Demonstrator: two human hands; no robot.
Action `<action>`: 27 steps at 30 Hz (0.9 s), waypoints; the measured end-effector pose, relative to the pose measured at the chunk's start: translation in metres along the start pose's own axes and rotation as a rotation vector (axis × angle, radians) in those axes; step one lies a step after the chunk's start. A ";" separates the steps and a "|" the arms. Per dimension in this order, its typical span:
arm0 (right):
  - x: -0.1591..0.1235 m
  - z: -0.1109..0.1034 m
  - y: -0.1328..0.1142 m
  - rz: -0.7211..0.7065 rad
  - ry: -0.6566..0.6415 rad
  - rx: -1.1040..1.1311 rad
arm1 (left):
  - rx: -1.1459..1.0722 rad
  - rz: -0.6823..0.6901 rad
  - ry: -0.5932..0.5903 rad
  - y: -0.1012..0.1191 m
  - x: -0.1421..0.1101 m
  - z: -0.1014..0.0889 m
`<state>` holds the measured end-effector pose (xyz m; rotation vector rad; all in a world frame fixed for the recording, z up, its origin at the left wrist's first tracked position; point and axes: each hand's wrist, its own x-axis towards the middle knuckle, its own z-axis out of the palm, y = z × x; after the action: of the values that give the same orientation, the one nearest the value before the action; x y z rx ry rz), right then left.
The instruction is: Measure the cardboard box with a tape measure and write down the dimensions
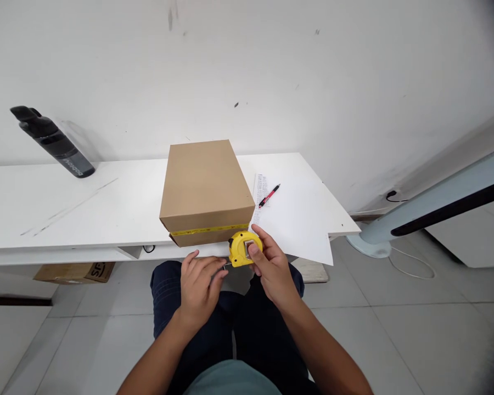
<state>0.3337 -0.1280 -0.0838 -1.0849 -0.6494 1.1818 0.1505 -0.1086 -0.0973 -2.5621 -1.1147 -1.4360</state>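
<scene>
One tape measure: right hand grips its case, left hand pinches its tip

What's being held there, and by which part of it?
A yellow tape measure: the right hand grips its case, and the left hand seems to pinch its metal end.

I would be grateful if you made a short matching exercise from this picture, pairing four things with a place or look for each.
Things
1. Tape measure
2. Pen
3. Box
4. Bottle

Places and looks
A. Lying on the white paper
B. Dark, with pale lettering near its base
C. Held in the right hand
D. Plain brown top, with a yellow strip across its near side

Right pairs: 1-C, 2-A, 3-D, 4-B
</scene>
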 end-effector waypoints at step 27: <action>0.039 -0.015 0.014 0.138 -0.083 0.069 | -0.007 -0.389 0.263 -0.087 -0.003 -0.011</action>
<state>0.3523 -0.0961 -0.1072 -1.0404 -0.6004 1.3643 0.0911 -0.0486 -0.1214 -2.1509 -1.6192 -1.7855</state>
